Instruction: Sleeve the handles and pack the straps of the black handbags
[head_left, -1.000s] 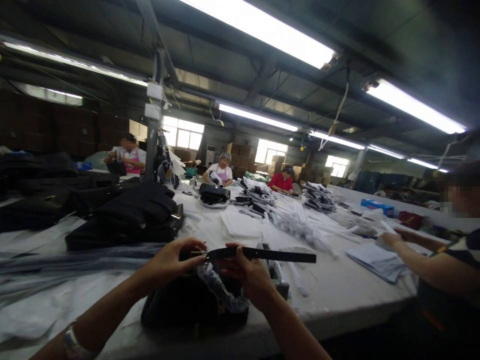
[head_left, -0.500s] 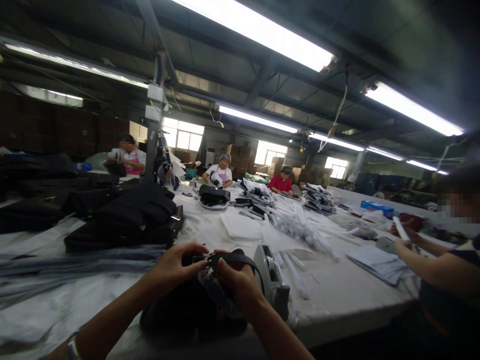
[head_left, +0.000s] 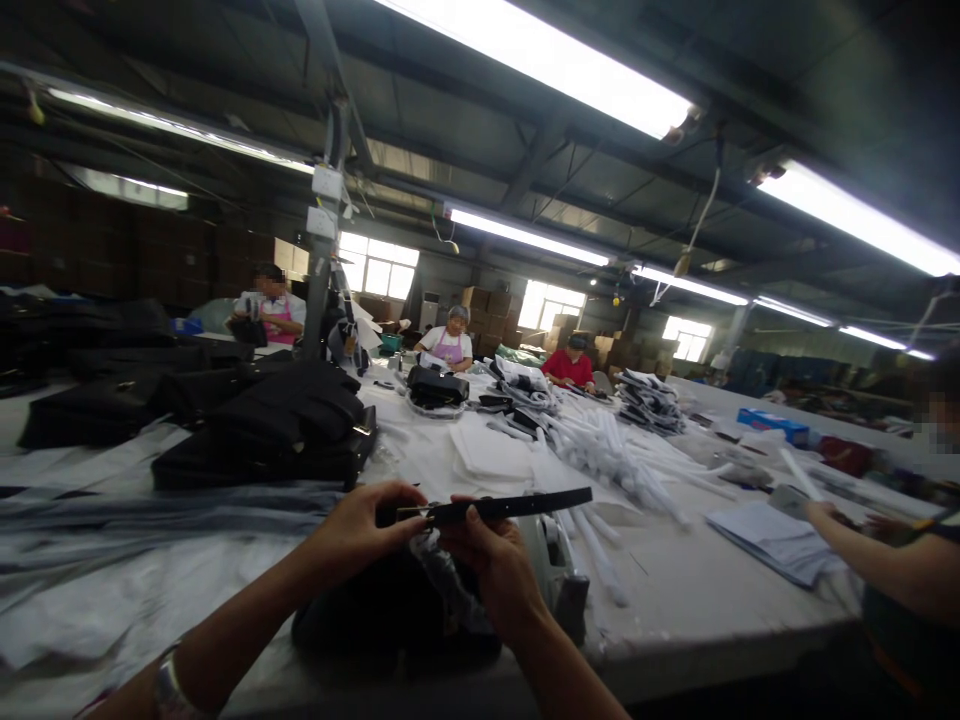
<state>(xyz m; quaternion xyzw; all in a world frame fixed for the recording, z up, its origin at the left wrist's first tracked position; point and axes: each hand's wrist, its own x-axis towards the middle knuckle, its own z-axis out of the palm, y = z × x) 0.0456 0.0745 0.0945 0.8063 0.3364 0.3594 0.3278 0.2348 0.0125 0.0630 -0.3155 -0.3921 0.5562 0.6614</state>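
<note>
A black strap (head_left: 544, 502) with small holes lies across my hands, its free end pointing right. At its left end, my left hand (head_left: 371, 525) pinches a metal buckle (head_left: 412, 513) between thumb and fingers. Close beside the buckle, my right hand (head_left: 495, 560) is closed on the strap, thumb on top. Below both hands a dark bag (head_left: 375, 615) rests on the table's front edge, with crumpled clear plastic (head_left: 442, 575) near its top. Just right of my right hand stands a grey device (head_left: 553, 550), partly hidden.
Black bags (head_left: 277, 420) are piled on the left of the white table (head_left: 675, 590). White rolled tubes (head_left: 607, 455) and flat white sheets (head_left: 487, 448) lie ahead. A co-worker's arm (head_left: 862, 540) reaches in at right, near folded sheets (head_left: 776, 540). Several people sit across the table.
The strap's free end, curled down over my right hand before, now extends straight to the right. Both hands keep their grip near the buckle. The view has shifted slightly left.
</note>
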